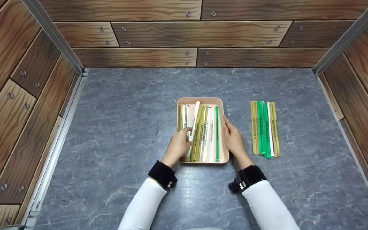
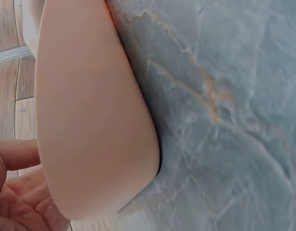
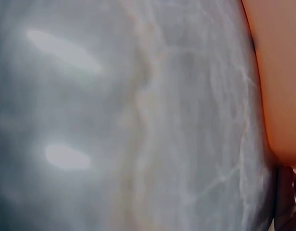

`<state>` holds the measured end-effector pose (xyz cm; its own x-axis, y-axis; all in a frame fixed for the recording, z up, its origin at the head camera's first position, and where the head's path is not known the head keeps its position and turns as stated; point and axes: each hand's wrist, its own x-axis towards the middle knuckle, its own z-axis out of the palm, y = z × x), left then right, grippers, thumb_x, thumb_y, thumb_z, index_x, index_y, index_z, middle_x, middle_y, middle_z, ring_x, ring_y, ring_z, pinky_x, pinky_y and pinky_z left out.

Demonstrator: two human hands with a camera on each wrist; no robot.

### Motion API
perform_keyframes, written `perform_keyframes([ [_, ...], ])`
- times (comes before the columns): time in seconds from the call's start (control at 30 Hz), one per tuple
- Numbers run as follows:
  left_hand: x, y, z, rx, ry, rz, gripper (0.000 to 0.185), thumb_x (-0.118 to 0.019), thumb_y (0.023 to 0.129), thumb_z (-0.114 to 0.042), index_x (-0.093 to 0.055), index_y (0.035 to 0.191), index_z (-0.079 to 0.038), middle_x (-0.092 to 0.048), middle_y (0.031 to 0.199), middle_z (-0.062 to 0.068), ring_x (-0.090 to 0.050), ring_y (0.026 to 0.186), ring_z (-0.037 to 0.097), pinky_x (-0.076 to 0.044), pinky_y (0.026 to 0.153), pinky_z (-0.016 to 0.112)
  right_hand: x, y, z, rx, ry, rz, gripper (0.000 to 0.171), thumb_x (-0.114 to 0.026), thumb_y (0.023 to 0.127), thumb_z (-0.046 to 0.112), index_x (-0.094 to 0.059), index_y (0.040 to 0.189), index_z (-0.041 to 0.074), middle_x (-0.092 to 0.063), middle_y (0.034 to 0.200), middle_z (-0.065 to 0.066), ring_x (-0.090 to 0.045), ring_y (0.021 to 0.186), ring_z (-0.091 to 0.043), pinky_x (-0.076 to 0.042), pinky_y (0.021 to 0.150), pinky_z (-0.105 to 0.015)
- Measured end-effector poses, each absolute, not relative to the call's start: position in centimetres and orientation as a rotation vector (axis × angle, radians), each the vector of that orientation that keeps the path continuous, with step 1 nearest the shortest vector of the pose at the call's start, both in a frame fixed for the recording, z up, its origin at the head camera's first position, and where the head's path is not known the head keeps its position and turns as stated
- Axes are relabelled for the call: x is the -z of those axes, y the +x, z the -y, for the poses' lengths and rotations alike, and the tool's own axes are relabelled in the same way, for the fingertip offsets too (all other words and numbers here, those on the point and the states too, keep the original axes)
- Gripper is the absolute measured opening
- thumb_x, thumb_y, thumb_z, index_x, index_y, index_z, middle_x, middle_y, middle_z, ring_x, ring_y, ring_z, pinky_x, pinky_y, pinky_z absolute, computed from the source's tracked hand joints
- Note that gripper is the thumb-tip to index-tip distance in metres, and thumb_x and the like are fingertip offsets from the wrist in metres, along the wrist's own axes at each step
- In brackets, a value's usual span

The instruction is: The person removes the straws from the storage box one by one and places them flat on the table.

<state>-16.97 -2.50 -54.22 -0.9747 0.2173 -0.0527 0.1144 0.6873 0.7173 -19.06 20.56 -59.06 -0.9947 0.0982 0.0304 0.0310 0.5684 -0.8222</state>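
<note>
1. Pink tray (image 1: 200, 101) sits mid-counter (image 1: 123, 127), long axis running away from the person. It holds a packed row of wrapped sticks (image 1: 203, 134) in olive, white and green; possibly chopstick sleeves, print too small to read.
2. Left hand (image 1: 179, 145) lies over the tray's left part, fingers curled down onto the sticks; appears to pinch one white stick, though the grip is partly hidden.
3. Right hand (image 1: 233, 139) rests against the tray's right wall, fingers straight, holding nothing.
4. Second bundle of sticks (image 1: 264, 128) lies on the counter right of the tray, well apart from it.
5. Wood-pattern walls (image 1: 184, 35) enclose the counter on three sides.
</note>
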Motion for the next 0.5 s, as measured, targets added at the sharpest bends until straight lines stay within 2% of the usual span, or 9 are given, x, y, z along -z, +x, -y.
perform_keyframes([
  [0.13,54.0,-16.9,2.9,-1.174,0.257,-2.744,0.053,-0.062,0.083,0.009,-0.056,0.135,-0.002,-0.059,0.071,0.003,-0.052,0.056,0.014,-0.046,0.050,0.027,59.1,-19.1,-20.6,-1.408,-0.114,2.718,0.045,-0.045,0.104,0.019,-0.043,0.150,0.016,-0.044,0.147,-0.018,-0.042,0.133,-0.037,-0.033,0.110,-0.048],
  [0.27,53.4,-16.9,3.4,-1.229,0.209,-2.714,0.057,-0.064,0.083,0.009,-0.052,0.138,-0.001,-0.063,0.076,0.007,-0.057,0.058,0.016,-0.050,0.052,0.027,59.0,-19.1,-20.6,-1.391,-0.117,2.721,0.045,-0.044,0.105,0.020,-0.043,0.150,0.017,-0.044,0.147,-0.017,-0.043,0.133,-0.036,-0.035,0.109,-0.048],
  [0.5,52.5,-17.2,5.9,-1.324,0.130,-2.803,0.059,-0.065,0.078,0.012,-0.053,0.136,0.003,-0.066,0.073,0.008,-0.060,0.056,0.017,-0.051,0.049,0.027,59.1,-19.1,-20.7,-1.383,-0.099,2.712,0.045,-0.045,0.105,0.018,-0.044,0.149,0.015,-0.045,0.146,-0.018,-0.044,0.132,-0.036,-0.035,0.108,-0.048],
])
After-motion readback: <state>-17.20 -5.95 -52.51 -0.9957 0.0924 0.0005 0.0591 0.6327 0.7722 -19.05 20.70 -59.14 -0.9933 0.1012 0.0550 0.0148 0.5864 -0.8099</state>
